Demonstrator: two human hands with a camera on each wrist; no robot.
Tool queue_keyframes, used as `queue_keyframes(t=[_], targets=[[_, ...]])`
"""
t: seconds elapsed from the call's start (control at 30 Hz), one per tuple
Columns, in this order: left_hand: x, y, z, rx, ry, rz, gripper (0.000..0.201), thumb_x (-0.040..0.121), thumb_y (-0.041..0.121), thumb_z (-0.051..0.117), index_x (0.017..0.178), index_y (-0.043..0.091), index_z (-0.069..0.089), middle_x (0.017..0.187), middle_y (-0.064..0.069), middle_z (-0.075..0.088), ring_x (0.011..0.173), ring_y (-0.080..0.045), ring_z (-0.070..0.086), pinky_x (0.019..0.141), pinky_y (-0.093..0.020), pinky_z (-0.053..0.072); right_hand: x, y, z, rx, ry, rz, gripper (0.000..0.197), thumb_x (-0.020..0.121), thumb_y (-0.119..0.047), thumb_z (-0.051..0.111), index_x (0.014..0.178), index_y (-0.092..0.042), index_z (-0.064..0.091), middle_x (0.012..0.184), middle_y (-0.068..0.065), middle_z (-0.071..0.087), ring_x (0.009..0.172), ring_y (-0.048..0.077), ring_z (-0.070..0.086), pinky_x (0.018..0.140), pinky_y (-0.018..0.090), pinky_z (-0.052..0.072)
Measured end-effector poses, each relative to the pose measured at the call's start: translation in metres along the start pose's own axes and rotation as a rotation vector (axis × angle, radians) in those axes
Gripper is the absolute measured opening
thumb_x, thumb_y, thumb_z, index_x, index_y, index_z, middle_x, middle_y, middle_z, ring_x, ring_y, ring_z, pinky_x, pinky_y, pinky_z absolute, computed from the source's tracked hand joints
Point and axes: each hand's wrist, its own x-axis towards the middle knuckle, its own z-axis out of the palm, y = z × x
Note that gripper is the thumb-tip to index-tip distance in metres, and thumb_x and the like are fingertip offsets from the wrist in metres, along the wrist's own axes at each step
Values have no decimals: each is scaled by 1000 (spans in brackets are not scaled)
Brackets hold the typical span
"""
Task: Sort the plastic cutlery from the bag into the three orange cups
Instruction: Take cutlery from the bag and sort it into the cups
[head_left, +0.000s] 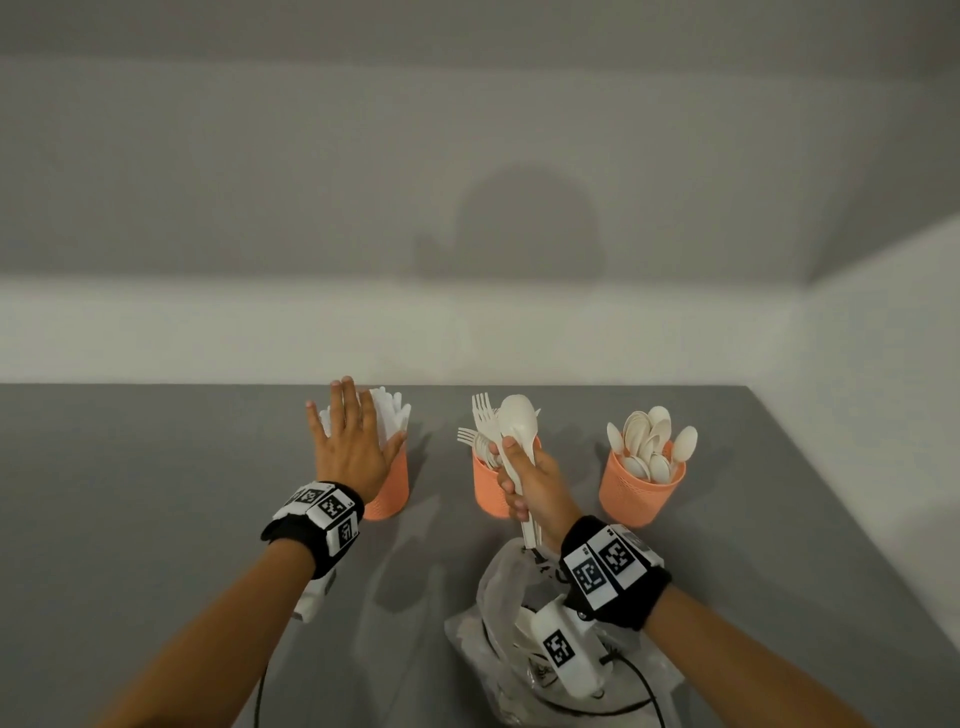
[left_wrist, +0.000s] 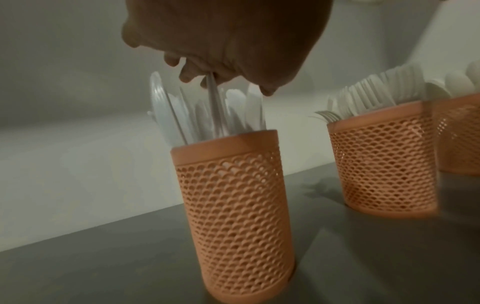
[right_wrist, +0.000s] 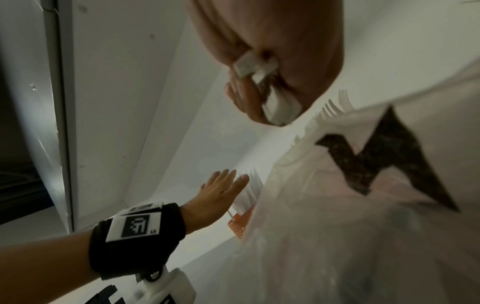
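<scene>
- Our right hand (head_left: 527, 483) has its grip closed round a bundle of white spoons (head_left: 519, 423), bowls up, handles protruding below the fist; the right wrist view confirms the handle ends clamped in the fingers (right_wrist: 239, 90).
- Our left hand (head_left: 353, 441) is spread flat with straight fingers, holding nothing, over the knives (left_wrist: 207, 111) standing in the left cup (left_wrist: 233, 216).
- The bundle hangs above the middle cup (head_left: 488, 488), which holds forks (head_left: 480, 410). The spoon cup (head_left: 641, 491) stands further right, apart from the grip.
- Judgement: the step in hand is delivering spoons. We should carry the bundle right, clear of the fork tines, centre it over the spoon cup, lower the handles inside the rim, then release.
- The bag (head_left: 498, 623) lies on the counter (head_left: 156, 467) below our right wrist; whether cutlery is left inside, we cannot tell.
</scene>
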Motion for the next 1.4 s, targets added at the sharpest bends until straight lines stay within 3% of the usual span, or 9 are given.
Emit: queue_keyframes(t=[0.23,0.37,0.47,0.63,0.8,0.93,1.1,1.23,1.4], targets=[[0,14,-18,-149,110,1,97,81,69,-7,146,2,17,156,-19,10,145,-34,5,114,-53,-1,2,-2,-5,272,-142,109,30,101,-32,32,83,-14,47,40,-7,39,27,1,27,29,13,20],[-9,44,-55,-665,223,35,69,94,50,27,145,3,23,149,-15,33,141,-28,26,114,-35,18,2,-5,-4,366,-229,136,32,100,-36,30,82,-16,48,41,-8,38,26,1,27,29,12,20],[-24,72,-77,-1117,-27,-9,44,97,32,42,134,7,42,116,-8,62,112,-21,55,93,-26,37,2,-3,-2,348,-235,144,32,99,-40,32,86,-17,49,42,-8,38,27,1,27,29,12,23],[-41,102,-75,-1421,-385,-70,38,99,29,37,73,11,57,64,-3,61,68,-20,59,74,-32,50,-4,-1,7,114,-176,48,35,98,-41,36,83,-14,51,48,0,45,29,5,33,33,15,27],[-40,101,-78,-1560,-219,-230,38,102,24,27,94,6,60,78,-7,65,69,-15,63,57,-15,52,-8,4,0,-119,36,-104,34,99,-31,41,111,-1,52,64,9,56,40,18,55,39,24,45],[-38,90,-80,-1755,-86,-307,30,101,22,30,104,6,55,46,7,48,42,-7,50,52,-22,46,-15,3,-15,-772,141,-336,31,99,-25,38,123,-6,48,78,15,65,65,30,64,60,39,53],[-63,98,-87,-1557,-328,-144,34,92,37,52,65,16,53,42,7,32,32,-4,25,35,-16,21,-24,-9,-11,-1304,183,-419,27,98,-18,34,122,-11,44,99,13,66,86,34,63,62,34,38],[-70,102,-86,-1536,-277,-190,27,92,18,55,66,14,52,34,9,39,27,-1,30,32,-12,23,-34,-14,-6,-1361,196,-470,32,98,-26,37,127,-15,44,110,7,64,95,30,63,69,34,43],[-74,100,-81,-1529,-254,-172,23,94,10,48,72,12,51,37,9,42,28,0,33,32,-13,26,-35,-14,-10,-1043,155,-450,33,90,-29,54,121,-19,50,103,2,68,91,24,65,71,31,45]])
